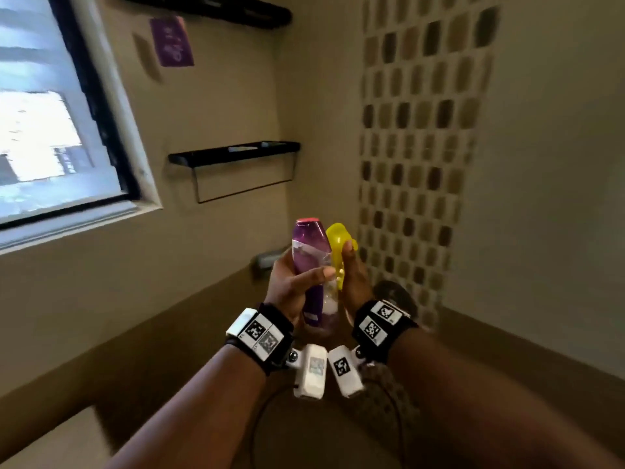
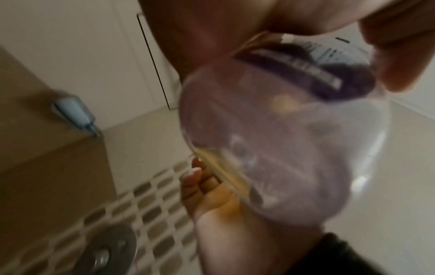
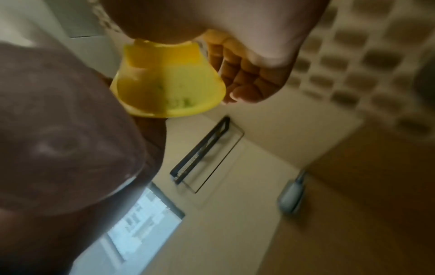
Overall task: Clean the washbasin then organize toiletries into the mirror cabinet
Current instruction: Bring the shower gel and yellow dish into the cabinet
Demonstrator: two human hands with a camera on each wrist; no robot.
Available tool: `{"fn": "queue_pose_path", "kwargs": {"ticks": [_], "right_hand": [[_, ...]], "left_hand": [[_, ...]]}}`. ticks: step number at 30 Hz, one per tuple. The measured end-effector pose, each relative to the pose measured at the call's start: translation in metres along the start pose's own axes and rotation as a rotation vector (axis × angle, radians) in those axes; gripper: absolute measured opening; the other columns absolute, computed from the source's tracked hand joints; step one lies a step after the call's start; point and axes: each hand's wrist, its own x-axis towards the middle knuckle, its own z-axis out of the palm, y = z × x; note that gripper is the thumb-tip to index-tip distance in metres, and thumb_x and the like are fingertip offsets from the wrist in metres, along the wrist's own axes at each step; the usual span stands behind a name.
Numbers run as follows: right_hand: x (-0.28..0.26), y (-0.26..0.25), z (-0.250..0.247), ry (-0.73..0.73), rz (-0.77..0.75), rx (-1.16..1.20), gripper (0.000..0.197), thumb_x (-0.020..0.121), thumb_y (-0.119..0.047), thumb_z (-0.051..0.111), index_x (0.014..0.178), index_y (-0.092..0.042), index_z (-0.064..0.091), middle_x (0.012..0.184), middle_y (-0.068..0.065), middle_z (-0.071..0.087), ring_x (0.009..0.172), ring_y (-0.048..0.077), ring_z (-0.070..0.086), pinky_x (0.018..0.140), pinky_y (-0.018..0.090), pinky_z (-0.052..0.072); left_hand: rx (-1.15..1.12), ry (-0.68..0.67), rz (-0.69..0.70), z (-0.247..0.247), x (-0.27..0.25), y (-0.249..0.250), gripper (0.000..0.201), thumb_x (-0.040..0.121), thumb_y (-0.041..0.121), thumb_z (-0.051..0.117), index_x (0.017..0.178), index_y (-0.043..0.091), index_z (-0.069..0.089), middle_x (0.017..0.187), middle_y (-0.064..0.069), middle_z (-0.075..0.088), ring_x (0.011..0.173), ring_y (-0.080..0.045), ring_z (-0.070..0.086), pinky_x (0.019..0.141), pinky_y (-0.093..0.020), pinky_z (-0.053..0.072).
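Held upright in front of me, a purple bottle (image 1: 309, 262) with a pink cap is gripped by my left hand (image 1: 294, 286), thumb across its front. Right beside it, my right hand (image 1: 355, 279) grips a yellow bottle (image 1: 338, 248), thumb on its side. The two bottles touch. A translucent bottle (image 1: 329, 304) shows between my palms; I cannot tell which hand carries it. Its wide clear base (image 2: 282, 148) fills the left wrist view below the purple bottle (image 2: 306, 72). The right wrist view shows the yellow bottle's base (image 3: 169, 85) and my curled fingers (image 3: 247, 76). No washbasin or mirror cabinet is in view.
A black wall shelf (image 1: 233, 152) hangs ahead, with a window (image 1: 50, 130) to the left and a mosaic tile strip (image 1: 422, 130) to the right. A purple sign (image 1: 172, 42) is on the wall. A blue-grey fixture (image 2: 75, 113) sits on the brown ledge.
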Motion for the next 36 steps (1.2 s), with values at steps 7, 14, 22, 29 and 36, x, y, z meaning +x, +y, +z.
{"fn": "queue_pose_path", "kwargs": {"ticks": [7,14,22,29,36], "right_hand": [[-0.092,-0.074,-0.126,0.147,-0.132,-0.261,0.063,0.097,-0.057,0.051,0.137,-0.009,0.056,0.124,-0.002,0.070,0.112,0.012,0.065,0.097,0.047,0.052],[-0.219,-0.120,-0.226,0.229,-0.116,0.048,0.088,0.080,-0.047,0.074,0.152,-0.015,0.036,0.133,0.012,0.056,0.101,0.022,0.065,0.075,0.035,0.057],[-0.374,-0.168,-0.381,0.695,0.100,-0.037,0.068,0.069,-0.028,0.058,0.135,-0.016,0.053,0.103,0.009,0.072,0.085,0.029,0.070,0.068,0.045,0.056],[-0.448,-0.258,-0.479,1.079,-0.037,-0.052,0.026,0.094,-0.006,0.050,0.109,-0.021,0.066,0.101,0.012,0.069,0.083,0.024,0.067,0.058,0.032,0.056],[-0.445,-0.362,-0.535,1.214,-0.195,-0.354,0.081,0.069,-0.014,0.053,0.142,-0.045,0.039,0.114,0.011,0.065,0.061,0.031,0.061,0.042,0.025,0.044]], "left_hand": [[-0.070,-0.328,-0.201,0.125,-0.038,-0.039,0.042,0.056,0.008,0.087,0.096,0.009,0.075,0.092,-0.015,0.073,0.081,-0.028,0.067,0.080,-0.041,0.056],[-0.217,-0.526,-0.361,0.260,-0.099,-0.082,0.054,0.058,0.002,0.082,0.110,-0.002,0.067,0.094,-0.017,0.071,0.079,-0.032,0.068,0.075,-0.045,0.057],[-0.009,-0.427,-0.404,0.417,-0.199,-0.140,0.064,0.042,0.031,0.093,0.097,0.009,0.068,0.085,-0.009,0.074,0.073,-0.024,0.067,0.069,-0.038,0.058],[0.033,-0.456,-0.400,0.550,-0.246,-0.149,0.069,0.049,0.042,0.097,0.104,0.013,0.068,0.091,-0.010,0.076,0.080,-0.027,0.070,0.074,-0.043,0.059],[0.017,-0.530,-0.274,0.637,-0.229,-0.127,0.039,0.071,0.009,0.089,0.103,0.014,0.067,0.089,-0.005,0.076,0.077,-0.021,0.070,0.066,-0.034,0.059]]}}
